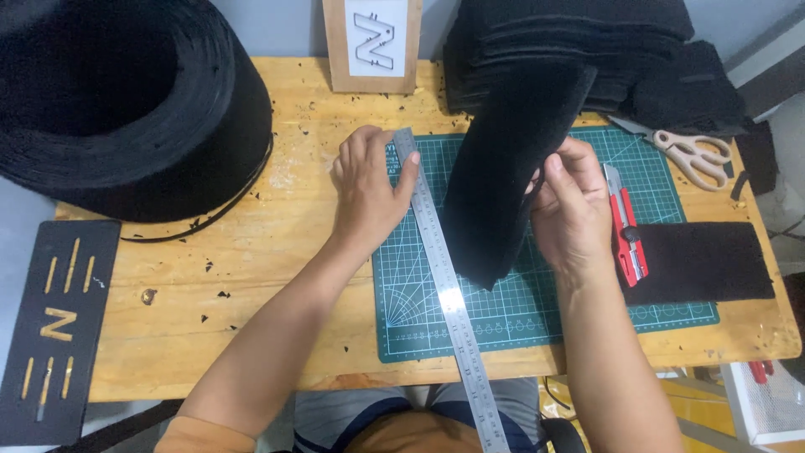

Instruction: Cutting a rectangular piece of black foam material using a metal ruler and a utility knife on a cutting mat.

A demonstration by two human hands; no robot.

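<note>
Both forearms bare to above the elbow. Left hand (366, 190) and right hand (573, 211) ungloved, no rings or watch showing. Orange sleeve edge at left upper arm. Orange top, dark blue shorts with white stripes.

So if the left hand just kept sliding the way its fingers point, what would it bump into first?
The left hand lies on the steel ruler, fingers pointing away from the person, up the wooden table. Going on, it would probably meet the upright card with a white zigzag panel first, though depth is hard to judge.
</note>
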